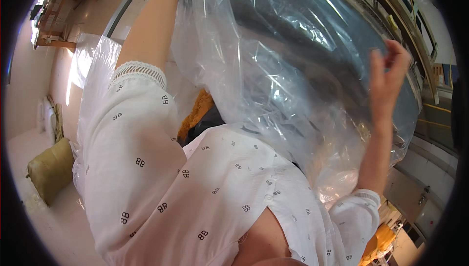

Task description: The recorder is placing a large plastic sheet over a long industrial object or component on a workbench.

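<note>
View from a head camera, steeply tilted, looking down over a white patterned blouse (195,183) with lace cuffs.

Large clear plastic bag (273,70), crinkled and glossy, filling the upper middle of the view, draped in front of a big dark grey curved drum (312,26) behind it. Orange cloth (198,112) and something dark visible just below the bag's lower left edge.

Left arm (151,26) stretched upward beside the bag's left edge; left hand beyond the top of the view, so cannot tell how its fingers stand or whether they hold the plastic.

Right hand (388,73) raised at the right side, against the bag's right edge, fingers (398,51) loosely curled and slightly apart, not clearly clamped on anything; contact with the plastic cannot be told for sure.

Far left: pale floor (29,148) with an olive-green sack (49,168) lying on it, and wooden shelving (53,17) high on a wall. Second sheet of clear plastic (93,65) hanging behind the left sleeve. More orange cloth (381,241) at the lower right.
</note>
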Motion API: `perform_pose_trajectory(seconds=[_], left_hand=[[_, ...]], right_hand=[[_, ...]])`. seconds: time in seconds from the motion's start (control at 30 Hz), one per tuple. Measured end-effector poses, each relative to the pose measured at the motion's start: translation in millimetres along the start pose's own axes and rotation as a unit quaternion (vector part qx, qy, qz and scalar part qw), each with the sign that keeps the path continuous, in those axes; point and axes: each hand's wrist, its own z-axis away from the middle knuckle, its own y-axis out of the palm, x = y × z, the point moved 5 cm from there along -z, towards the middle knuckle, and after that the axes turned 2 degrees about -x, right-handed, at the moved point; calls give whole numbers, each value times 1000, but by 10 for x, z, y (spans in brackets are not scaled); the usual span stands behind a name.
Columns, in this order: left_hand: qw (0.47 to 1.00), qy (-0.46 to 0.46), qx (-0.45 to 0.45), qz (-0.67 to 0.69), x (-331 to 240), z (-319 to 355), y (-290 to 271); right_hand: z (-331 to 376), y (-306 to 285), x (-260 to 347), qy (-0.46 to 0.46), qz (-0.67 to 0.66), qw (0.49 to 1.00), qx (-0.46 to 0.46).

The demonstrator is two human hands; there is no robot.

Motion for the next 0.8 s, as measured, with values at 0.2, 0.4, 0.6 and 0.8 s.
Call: perform_pose_trajectory(seconds=[0.2,0.4,0.6,0.8], left_hand=[[999,0,8,41,-65,-77,389],[996,-28,81,15,75,-259,440],[995,0,99,-10,6,-316,435],[994,4,112,19,-87,-169,331]], right_hand=[[1696,678,1047,-44,-1,922,384],[2938,-727,-828,193,299,926,128],[3920,-2479,-659,388,403,821,-112],[4136,-4543,-296,408,293,768,-397]])
